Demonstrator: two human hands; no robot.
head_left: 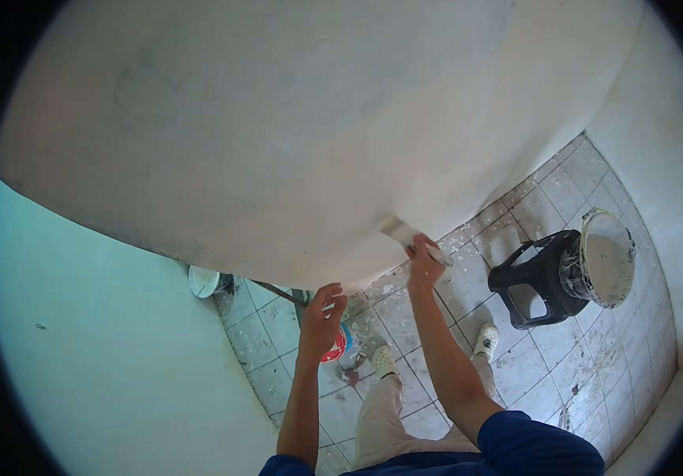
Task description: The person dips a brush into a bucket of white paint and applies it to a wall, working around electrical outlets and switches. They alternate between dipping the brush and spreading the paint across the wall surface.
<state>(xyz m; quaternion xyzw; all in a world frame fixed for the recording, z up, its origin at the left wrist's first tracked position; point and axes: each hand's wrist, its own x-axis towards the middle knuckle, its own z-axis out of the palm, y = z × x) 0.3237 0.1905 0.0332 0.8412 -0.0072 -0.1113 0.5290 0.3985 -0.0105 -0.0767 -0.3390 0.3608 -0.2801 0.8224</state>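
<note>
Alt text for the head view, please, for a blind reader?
A person's right hand presses a flat scraper against a white plastered wall, while the left hand is raised empty beside it. Below, a bucket of white paste sits on a black stool on the spattered tiled floor.

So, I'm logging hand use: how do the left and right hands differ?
The right hand grips a scraper against the wall; the left hand seems empty and loosely curled. The right hand reaches higher; the left hand is held lower. Both are bare, on arms with blue sleeves.
</note>
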